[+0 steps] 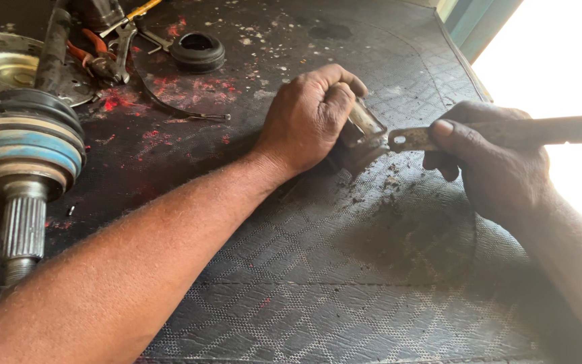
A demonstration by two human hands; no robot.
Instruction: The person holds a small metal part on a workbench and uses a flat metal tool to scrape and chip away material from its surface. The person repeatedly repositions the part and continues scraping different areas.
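Your biggest hazard sits at the left edge of the worktop (345, 283): the drive shaft (25, 155) with its splined end pointing at you; a nudge from your left forearm could roll it. Next, your right hand (500, 165) is wrapped tight around a flat metal bar (506, 133), its tip against the small metal piece (365, 121) pinned near the middle of the mat in your left hand's (308, 118) closed grip. If the bar slips, it will likely jab your left fingers. Loose grit under the piece makes slipping likelier.
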